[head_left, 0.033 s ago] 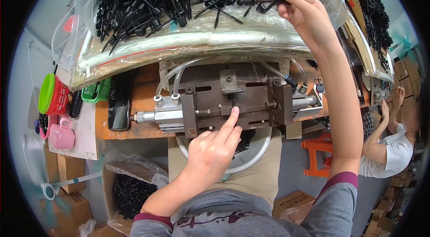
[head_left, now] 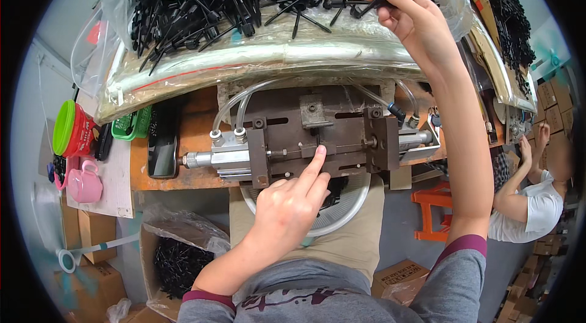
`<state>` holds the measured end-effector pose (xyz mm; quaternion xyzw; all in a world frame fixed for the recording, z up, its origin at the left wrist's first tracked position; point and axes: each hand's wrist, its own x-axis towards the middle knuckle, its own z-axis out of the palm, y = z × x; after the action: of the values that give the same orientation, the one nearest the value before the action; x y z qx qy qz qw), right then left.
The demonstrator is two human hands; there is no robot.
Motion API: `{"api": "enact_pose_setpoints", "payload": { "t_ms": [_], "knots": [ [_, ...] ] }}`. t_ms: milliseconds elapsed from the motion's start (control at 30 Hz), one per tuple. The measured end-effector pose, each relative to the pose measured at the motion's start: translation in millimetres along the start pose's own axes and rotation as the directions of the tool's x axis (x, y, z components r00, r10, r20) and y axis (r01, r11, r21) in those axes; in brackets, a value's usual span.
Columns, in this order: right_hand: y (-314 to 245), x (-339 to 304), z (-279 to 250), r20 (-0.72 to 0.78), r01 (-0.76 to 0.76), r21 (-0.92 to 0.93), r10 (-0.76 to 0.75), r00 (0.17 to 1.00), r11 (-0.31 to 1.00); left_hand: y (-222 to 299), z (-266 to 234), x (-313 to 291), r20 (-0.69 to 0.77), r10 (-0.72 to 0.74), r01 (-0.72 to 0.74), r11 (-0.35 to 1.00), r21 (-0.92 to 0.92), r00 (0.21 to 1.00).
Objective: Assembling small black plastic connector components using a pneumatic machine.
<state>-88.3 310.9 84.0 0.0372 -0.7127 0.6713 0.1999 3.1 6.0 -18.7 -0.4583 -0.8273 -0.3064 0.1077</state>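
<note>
My left hand (head_left: 290,204) reaches over a dark metal clamping fixture (head_left: 274,131), index finger stretched out and its tip on the small centre block. The thumb and remaining fingers are partly bent, and no held thing shows. Just above that fingertip a thin black pin (head_left: 317,134) stands out of the block, below a steel bracket (head_left: 314,111). At the far right of the bag, my right hand (head_left: 415,21) pinches a black plastic part with a thin stem (head_left: 383,1). Around it lies a heap of similar black stemmed parts (head_left: 238,6) on clear plastic.
Silver air cylinders (head_left: 232,158) with clear hoses flank the fixture. Below sits a white basket (head_left: 351,213) on my lap. A phone (head_left: 163,146), pink cup (head_left: 84,181) and red tub (head_left: 81,131) stand left. An orange stool (head_left: 432,210) and another person (head_left: 528,201) are at right.
</note>
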Motion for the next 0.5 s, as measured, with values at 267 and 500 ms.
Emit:
{"api": "enact_pose_setpoints", "payload": {
  "t_ms": [267, 500],
  "knots": [
    [-15, -59, 38, 0.241, -0.159, 0.334, 0.079, 0.967, 0.929, -13, -47, 50, -0.358, -0.247, 0.03, 0.856, -0.517, 0.901],
    [-23, -102, 47, 0.225, -0.323, 0.273, 0.266, 0.937, 0.906, -8, -70, 39, -0.038, -0.201, 0.105, 0.655, -0.748, 0.979]
  ]
}}
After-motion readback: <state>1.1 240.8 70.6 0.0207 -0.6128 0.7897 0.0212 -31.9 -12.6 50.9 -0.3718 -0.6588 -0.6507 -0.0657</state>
